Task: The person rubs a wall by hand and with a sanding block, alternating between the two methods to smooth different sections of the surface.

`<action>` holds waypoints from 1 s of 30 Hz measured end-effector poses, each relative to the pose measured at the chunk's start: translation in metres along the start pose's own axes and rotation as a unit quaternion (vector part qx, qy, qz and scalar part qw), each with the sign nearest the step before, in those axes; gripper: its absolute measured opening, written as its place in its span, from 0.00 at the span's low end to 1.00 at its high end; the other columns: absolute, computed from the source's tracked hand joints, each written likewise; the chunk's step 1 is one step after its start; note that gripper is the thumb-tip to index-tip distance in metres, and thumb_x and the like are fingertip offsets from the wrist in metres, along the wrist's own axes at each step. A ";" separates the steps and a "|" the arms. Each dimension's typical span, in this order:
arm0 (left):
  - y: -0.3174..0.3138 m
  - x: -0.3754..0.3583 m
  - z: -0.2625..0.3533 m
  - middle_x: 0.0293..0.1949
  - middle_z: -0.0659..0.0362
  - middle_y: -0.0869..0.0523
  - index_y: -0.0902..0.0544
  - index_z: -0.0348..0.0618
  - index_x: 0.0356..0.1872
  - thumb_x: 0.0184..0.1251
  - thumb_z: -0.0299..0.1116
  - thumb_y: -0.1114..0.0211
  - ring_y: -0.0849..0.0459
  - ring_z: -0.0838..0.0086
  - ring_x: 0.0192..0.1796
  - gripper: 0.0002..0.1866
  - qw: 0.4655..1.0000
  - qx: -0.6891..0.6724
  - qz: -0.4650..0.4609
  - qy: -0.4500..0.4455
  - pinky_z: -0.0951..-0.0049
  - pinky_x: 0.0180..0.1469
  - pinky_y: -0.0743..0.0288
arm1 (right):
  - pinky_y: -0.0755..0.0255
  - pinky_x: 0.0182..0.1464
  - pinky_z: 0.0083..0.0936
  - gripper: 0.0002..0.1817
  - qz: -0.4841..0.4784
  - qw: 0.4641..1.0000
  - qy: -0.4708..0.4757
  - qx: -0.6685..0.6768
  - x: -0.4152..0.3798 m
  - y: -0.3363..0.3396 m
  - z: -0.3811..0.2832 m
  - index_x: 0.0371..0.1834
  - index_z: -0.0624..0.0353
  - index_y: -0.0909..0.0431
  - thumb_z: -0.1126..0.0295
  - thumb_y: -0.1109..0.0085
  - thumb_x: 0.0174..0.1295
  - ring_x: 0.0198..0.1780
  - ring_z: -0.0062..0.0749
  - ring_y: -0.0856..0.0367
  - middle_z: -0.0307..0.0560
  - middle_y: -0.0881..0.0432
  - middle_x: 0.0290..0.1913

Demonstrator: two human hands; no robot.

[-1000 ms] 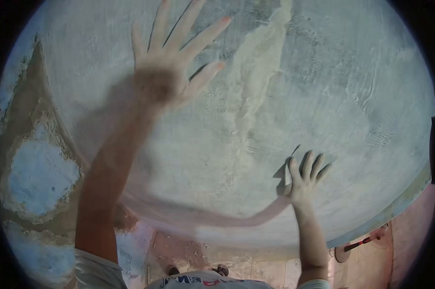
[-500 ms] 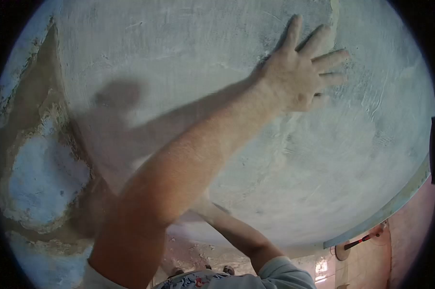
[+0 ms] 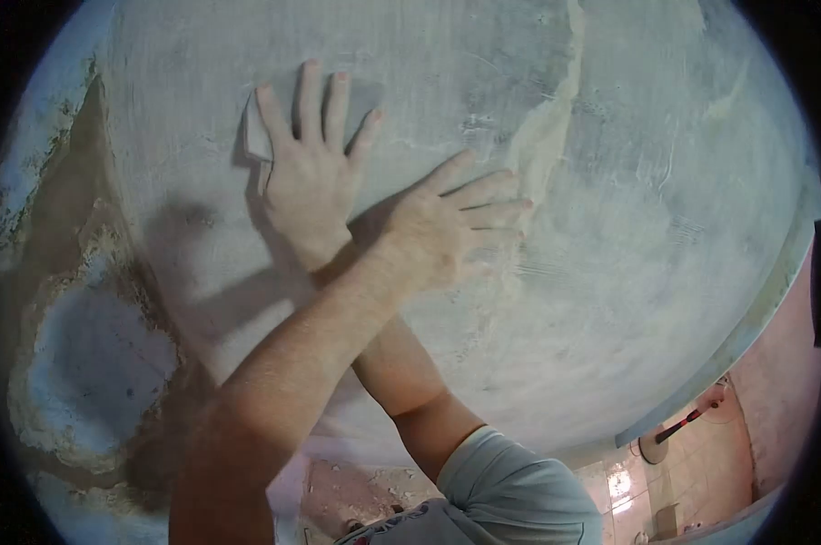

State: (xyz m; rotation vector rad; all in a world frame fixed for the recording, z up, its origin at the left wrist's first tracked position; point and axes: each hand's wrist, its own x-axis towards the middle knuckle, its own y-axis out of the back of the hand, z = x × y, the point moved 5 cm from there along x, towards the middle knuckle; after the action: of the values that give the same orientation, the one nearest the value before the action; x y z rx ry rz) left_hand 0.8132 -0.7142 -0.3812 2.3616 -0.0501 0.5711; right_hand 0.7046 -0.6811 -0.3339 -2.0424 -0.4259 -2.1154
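My right hand (image 3: pixel 312 186) lies at the upper left of the plastered wall (image 3: pixel 610 300). Its outstretched fingers press a flat grey sheet, seemingly sandpaper (image 3: pixel 258 136), against the surface; most of the sheet is hidden under the palm. My left hand (image 3: pixel 429 238) rests open on the wall lower and to the right, fingers spread and nothing in it. The left forearm crosses over the right one. Beside the left fingers runs a pale, rough plaster streak (image 3: pixel 548 132).
At the left, a brown exposed area (image 3: pixel 70 195) surrounds a bluish patch (image 3: pixel 106 368). The wall's right edge (image 3: pixel 742 350) curves down towards a tiled floor (image 3: pixel 701 463). A long-handled tool with a round base (image 3: pixel 653 447) stands there. Debris (image 3: pixel 361 486) lies below.
My left hand has come down and left across the wall. My right hand, previously hidden behind the left arm, has risen to the upper left, where the grey sheet now shows.
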 end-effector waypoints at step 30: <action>-0.161 -0.103 0.175 0.87 0.44 0.40 0.15 0.66 0.72 0.70 0.66 0.29 0.58 0.26 0.88 0.33 0.932 -0.058 0.139 0.330 0.11 0.79 0.68 | 0.70 0.90 0.64 0.33 -0.018 0.978 0.068 -0.195 0.094 0.210 0.334 0.87 0.16 0.36 0.51 0.44 0.79 0.93 0.45 0.56 0.45 0.51 0.94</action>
State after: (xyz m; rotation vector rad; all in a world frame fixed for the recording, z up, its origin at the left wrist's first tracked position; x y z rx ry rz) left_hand 0.8186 -0.7176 -0.6404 1.9488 -0.1090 1.4314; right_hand 1.0833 -0.7662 -0.2149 -2.0678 -0.0262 -2.5048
